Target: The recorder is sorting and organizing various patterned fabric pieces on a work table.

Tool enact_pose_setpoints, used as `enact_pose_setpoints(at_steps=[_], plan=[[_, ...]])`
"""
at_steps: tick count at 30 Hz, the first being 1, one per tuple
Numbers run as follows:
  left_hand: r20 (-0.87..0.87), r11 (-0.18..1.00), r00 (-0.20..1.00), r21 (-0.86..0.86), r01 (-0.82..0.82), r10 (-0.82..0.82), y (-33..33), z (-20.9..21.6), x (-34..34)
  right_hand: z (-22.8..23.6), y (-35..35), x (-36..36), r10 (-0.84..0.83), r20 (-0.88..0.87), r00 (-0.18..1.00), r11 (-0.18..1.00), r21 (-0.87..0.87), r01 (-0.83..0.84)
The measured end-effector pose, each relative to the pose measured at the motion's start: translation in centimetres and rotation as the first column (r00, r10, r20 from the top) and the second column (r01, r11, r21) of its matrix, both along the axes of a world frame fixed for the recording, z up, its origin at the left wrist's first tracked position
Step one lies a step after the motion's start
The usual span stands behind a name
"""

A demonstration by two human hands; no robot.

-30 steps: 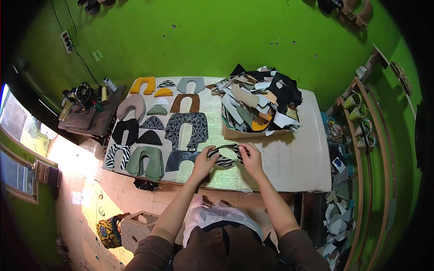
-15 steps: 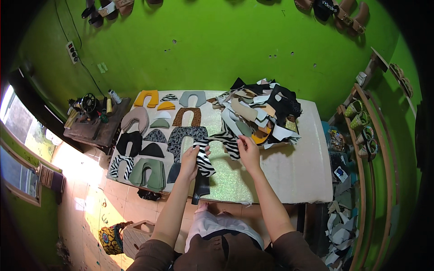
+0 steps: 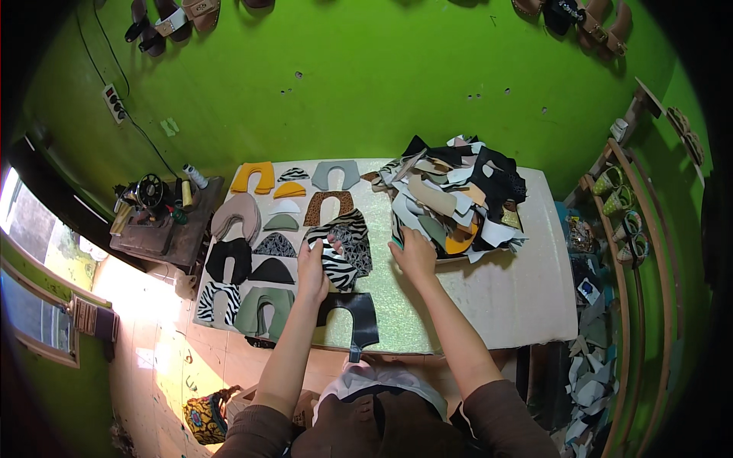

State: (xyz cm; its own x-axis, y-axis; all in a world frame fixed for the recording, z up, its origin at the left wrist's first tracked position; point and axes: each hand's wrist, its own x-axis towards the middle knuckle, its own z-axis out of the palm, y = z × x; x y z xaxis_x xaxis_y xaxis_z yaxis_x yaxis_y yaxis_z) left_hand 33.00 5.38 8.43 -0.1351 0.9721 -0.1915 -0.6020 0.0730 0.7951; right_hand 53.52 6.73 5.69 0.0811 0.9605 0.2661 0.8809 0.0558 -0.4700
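My left hand [image 3: 311,271] is closed on a zebra-print fabric piece [image 3: 340,266], holding it over the left-middle of the table. Beneath it shows part of a dark grey patterned U-shaped piece [image 3: 356,252]. A black U-shaped piece [image 3: 365,320] lies near the front edge, below the zebra piece. My right hand [image 3: 416,256] is at the near left edge of a heap of mixed scraps [image 3: 450,198]. Its fingers are pinched together at a striped and greenish edge; what they hold is partly hidden.
Rows of cut U-shaped and half-round pieces, such as a green stack [image 3: 263,311] and a yellow one [image 3: 252,177], cover the table's left. A sewing machine [image 3: 149,195] stands at far left. A wooden rack with sandals [image 3: 611,191] lines the right wall, scraps [image 3: 588,389] below.
My right hand has let go of the zebra piece and reached to the heap's edge. My left hand keeps the zebra piece. The view has shifted slightly, and more of the black piece shows.
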Motion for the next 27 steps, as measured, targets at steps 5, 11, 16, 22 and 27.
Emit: enact_pose_setpoints(at_steps=[5, 11, 16, 22, 27], plan=[[-0.053, 0.999, 0.998, 0.027, 0.026, -0.024, 1.0, 0.8, -0.4, 1.4, 0.8, 0.8, -0.015, -0.276, 0.961, 0.998, -0.055, -0.001], [-0.091, 0.991, 0.99, 0.061, 0.116, -0.11, 2.6, 1.0, -0.5, 6.2, 1.7, 2.5, -0.013, -0.73, 0.683, 0.996, 0.05, 0.072], [-0.118, 0.981, 0.986, 0.143, 0.133, -0.116, 2.6, 1.5, 0.4, 9.1, 0.6, 2.0, -0.012, -0.921, 0.39, 1.0, -0.009, 0.009], [-0.223, 0.94, 0.954, 0.228, 0.252, -0.202, 1.9, 1.8, 1.7, 9.4, -1.7, -1.4, -0.152, -0.843, 0.516, 0.974, -0.215, -0.066], [-0.416, 0.882, 0.884, 0.307, 0.357, -0.212, 0.9, 1.3, 2.7, 8.3, -2.0, -3.5, -0.248, -0.953, 0.175, 0.925, -0.286, -0.249]])
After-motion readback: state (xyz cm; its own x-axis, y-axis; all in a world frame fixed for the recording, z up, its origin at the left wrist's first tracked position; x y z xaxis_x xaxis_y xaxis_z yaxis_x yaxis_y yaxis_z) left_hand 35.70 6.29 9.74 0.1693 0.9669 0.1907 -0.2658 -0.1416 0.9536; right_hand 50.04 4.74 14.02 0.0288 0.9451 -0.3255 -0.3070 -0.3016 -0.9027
